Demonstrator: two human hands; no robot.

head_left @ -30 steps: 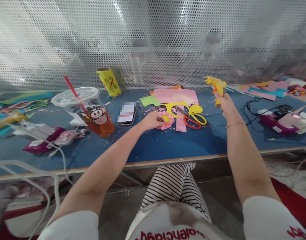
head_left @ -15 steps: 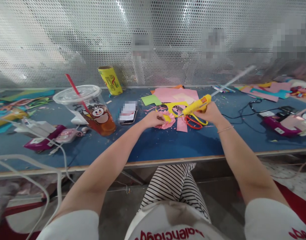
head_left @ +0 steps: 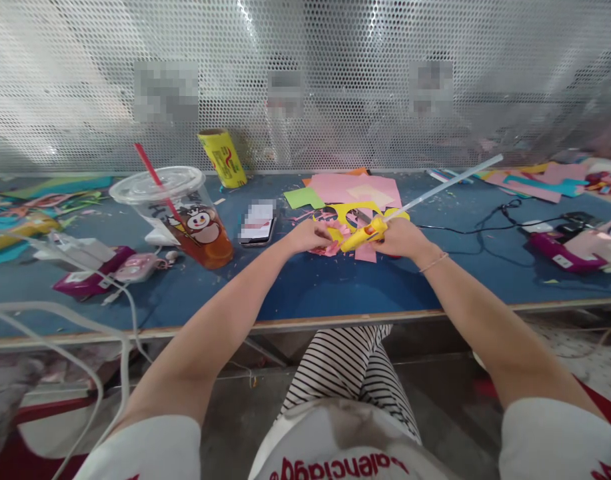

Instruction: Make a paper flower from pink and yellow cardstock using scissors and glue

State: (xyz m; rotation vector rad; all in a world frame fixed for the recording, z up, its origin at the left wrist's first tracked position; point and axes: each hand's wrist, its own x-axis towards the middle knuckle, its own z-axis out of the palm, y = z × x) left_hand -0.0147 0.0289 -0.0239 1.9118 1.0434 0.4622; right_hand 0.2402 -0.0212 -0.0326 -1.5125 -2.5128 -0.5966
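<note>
While my left hand (head_left: 311,237) pinches the pink-and-yellow paper piece (head_left: 330,247) at my twelve o'clock, presumably to steady it | my right hand (head_left: 402,239) grips the glue gun (head_left: 363,235) at the piece's three o'clock, seemingly for close aim | phone (head_left: 258,223) at the piece's ten

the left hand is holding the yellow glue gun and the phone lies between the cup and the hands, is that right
Not quite: in the head view, the right hand holds the yellow glue gun. The phone does lie between the cup and the hands.
</note>
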